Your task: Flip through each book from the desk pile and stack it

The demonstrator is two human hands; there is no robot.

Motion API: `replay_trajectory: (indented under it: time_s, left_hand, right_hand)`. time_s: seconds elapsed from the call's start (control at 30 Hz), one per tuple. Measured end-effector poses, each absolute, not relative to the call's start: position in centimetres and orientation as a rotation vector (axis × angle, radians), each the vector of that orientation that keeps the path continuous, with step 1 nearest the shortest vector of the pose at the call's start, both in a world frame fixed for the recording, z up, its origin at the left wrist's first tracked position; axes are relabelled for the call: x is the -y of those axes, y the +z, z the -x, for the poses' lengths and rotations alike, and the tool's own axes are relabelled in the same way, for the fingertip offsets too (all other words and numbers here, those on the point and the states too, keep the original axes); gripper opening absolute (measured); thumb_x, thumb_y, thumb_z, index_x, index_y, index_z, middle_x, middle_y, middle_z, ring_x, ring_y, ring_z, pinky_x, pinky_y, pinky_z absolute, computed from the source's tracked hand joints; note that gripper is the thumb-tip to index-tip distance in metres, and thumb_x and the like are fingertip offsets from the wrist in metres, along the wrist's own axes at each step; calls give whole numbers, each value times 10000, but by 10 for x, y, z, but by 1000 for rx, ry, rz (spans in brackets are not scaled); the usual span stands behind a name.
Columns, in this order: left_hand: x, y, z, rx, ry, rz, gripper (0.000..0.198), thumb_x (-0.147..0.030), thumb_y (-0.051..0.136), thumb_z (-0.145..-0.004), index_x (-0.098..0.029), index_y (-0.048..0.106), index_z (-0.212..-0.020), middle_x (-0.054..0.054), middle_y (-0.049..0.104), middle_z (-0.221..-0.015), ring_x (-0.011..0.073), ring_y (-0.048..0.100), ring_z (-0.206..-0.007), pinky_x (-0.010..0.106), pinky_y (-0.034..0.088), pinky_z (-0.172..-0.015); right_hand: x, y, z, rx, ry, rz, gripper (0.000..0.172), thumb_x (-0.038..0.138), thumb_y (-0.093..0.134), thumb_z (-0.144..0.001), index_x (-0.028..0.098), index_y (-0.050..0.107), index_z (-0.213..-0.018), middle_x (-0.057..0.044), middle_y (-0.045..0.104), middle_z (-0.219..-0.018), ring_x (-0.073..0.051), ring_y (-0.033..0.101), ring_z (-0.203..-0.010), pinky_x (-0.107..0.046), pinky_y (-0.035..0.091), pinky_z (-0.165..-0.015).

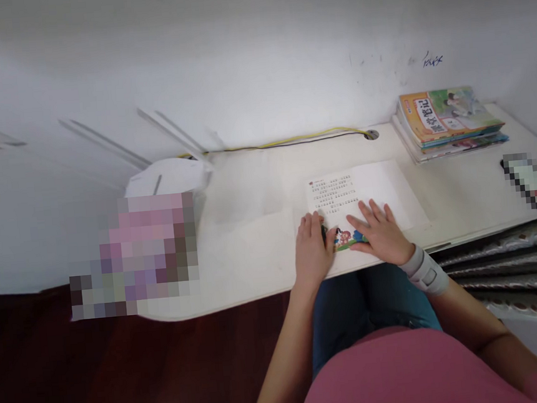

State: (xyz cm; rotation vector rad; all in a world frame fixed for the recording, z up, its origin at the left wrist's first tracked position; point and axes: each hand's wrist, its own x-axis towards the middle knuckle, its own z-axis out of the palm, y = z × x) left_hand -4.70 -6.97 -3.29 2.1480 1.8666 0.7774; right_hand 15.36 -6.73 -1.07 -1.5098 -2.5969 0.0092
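A sheet of paper [384,182] lies flat near the front edge of the white desk [249,247]. Lines of small print fill its left part, with a colourful cartoon picture below them and bare white paper on the right. Resting on the lower left of the sheet is my left hand [314,247], fingers stretched out and thumb near the picture. My right hand [378,232] lies palm down on the lower middle, its fingers spread. A grey band circles my right wrist. Both hands cover parts of the picture, and neither grasps anything.
A stack of books [449,120] stands at the back right, its top cover orange and green. A blurred-out phone-like object [530,178] lies at the far right. Yellow and black cables [291,140] run along the wall to a round hole. A pixelated pinkish item [145,243] sits at the left end.
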Motion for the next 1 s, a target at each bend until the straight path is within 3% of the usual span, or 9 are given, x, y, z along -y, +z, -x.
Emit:
replay_trajectory:
  time_s: [0.27, 0.47, 0.63, 0.73, 0.83, 1.0]
  left_hand:
    - [71, -32, 45, -1927, 616, -2284, 659, -501, 393, -925, -38, 406, -1395, 277, 392, -1450, 375, 320, -1386, 545, 331, -1084]
    - [72, -33, 45, -1913, 640, -2303, 659, -516, 430, -908, -64, 424, -1387, 264, 381, -1462, 383, 321, -1385, 557, 325, -1084]
    - [72, -35, 48, -1867, 765, -2216, 706, -533, 458, -892, -74, 353, -1417, 249, 390, -1464, 369, 308, -1394, 561, 333, -1085]
    - [73, -31, 48, -1904, 829, -2103, 670, -502, 435, -909, -55, 351, -1401, 240, 458, -1414, 365, 357, -1368, 547, 368, -1066]
    - [73, -25, 47, -1864, 832, -2117, 527, -446, 436, -920, -120, 437, -1333, 173, 555, -1332, 340, 420, -1326, 534, 373, -1065]
    - [73, -25, 47, -1845, 776, -2182, 477, -433, 448, -918, -148, 470, -1301, 149, 581, -1313, 314, 407, -1342, 535, 328, -1100]
  right_hand:
    - [67, -13, -157, 2572, 1, 1507, 682, 639, 427, -871, 260, 404, -1438, -191, 256, -1549, -410, 213, -1414, -632, 211, -1068]
    - [68, -16, -158, 2539, -32, 1487, 669, 629, 443, -872, 258, 421, -1427, -182, 277, -1544, -394, 220, -1416, -612, 205, -1079]
    - [70, -17, -159, 2491, -54, 1477, 644, 613, 444, -881, 229, 461, -1397, -182, 322, -1524, -371, 249, -1410, -589, 196, -1092]
    - [71, -19, -159, 2475, -62, 1469, 628, 597, 450, -887, 217, 473, -1386, -183, 340, -1515, -358, 267, -1404, -575, 198, -1097]
    - [72, -19, -159, 2461, -63, 1472, 630, 595, 459, -884, 208, 478, -1380, -190, 347, -1509, -359, 274, -1402, -571, 212, -1094]
    - [73, -18, -159, 2434, -69, 1478, 641, 597, 478, -873, 179, 502, -1359, -217, 374, -1486, -358, 293, -1396, -551, 229, -1098]
